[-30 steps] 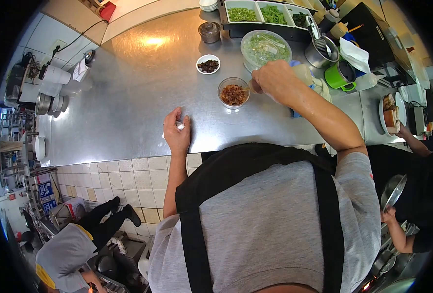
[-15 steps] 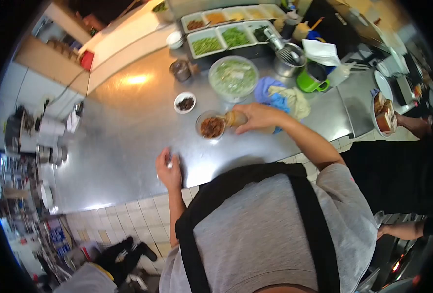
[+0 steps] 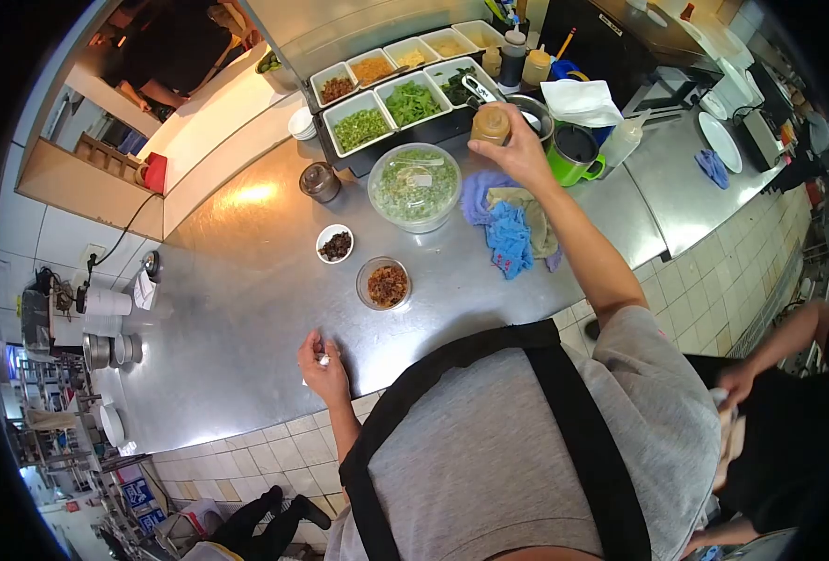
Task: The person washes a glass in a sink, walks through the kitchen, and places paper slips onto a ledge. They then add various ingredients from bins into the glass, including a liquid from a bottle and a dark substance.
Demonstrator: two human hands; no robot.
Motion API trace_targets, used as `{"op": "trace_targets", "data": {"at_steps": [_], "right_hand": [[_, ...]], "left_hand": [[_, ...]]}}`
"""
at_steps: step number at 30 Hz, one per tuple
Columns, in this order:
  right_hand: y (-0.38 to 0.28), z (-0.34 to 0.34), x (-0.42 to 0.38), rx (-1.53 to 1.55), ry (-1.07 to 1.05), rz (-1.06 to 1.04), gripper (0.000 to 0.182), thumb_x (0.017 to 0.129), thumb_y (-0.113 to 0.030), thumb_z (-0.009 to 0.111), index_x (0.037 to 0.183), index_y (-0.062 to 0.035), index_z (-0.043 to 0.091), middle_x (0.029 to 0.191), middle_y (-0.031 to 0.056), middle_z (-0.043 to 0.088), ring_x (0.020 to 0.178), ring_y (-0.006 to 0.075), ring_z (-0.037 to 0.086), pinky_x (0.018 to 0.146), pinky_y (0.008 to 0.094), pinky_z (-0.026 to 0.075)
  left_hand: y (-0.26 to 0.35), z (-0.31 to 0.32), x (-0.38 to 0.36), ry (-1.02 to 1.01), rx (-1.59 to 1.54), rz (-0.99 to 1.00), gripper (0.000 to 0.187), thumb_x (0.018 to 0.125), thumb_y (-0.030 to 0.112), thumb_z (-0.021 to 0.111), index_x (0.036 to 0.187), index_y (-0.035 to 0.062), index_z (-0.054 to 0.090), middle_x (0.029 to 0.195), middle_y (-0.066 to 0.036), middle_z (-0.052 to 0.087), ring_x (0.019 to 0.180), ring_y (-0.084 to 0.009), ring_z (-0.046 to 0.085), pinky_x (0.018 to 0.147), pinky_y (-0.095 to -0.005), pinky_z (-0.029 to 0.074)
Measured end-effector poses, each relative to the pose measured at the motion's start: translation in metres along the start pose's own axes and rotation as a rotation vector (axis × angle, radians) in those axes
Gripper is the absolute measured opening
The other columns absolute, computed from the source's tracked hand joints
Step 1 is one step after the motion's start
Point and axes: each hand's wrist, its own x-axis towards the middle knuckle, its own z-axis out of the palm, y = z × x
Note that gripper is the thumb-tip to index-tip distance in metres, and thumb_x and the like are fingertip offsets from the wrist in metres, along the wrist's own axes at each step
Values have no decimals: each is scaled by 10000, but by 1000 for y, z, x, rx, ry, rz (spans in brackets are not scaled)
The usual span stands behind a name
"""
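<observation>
The right hand (image 3: 519, 154) has lifted the sauce bottle (image 3: 490, 123) away from the glass bowl (image 3: 383, 283) and now grips it up at one o'clock, beside the garnish trays (image 3: 377, 103); the saucing looks finished. The left hand (image 3: 324, 369) stays curled around something small and white at the counter (image 3: 246, 309) edge, seven o'clock of the bowl
</observation>
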Motion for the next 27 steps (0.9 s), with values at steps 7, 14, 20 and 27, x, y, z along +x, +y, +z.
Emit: {"op": "trace_targets", "data": {"at_steps": [7, 14, 20, 27], "right_hand": [[50, 25, 15, -62, -39, -40, 681, 720, -231, 782, 1280, -74, 428, 1159, 128, 576, 1070, 234, 558, 924, 353, 437], [53, -24, 125, -185, 323, -124, 394, 794, -289, 664, 1065, -12, 592, 1036, 169, 639, 865, 321, 639, 789, 395, 493], [157, -6, 211, -662, 76, 417, 449, 846, -332, 526, 1185, -37, 516, 1173, 251, 569, 1080, 383, 563, 929, 460, 436], [175, -7, 217, -527, 15, 488, 586, 778, -344, 609, 1251, -43, 437, 1228, 226, 548, 1144, 354, 534, 965, 422, 415]], "left_hand": [[-2, 3, 0, 21, 6, 37, 294, 786, 58, 643, 1075, 13, 609, 938, -105, 602, 798, -212, 564, 746, -327, 468], [3, 4, 0, 14, 23, -6, 288, 782, 47, 639, 1066, 8, 608, 942, -109, 596, 803, -216, 564, 752, -327, 466], [12, 5, 0, 43, 3, -12, 289, 783, 44, 632, 1068, 2, 602, 964, -116, 588, 825, -214, 565, 764, -324, 467], [10, 6, 1, 43, 1, -66, 286, 785, 45, 625, 1066, -5, 598, 958, -118, 585, 826, -217, 564, 765, -322, 466]]}}
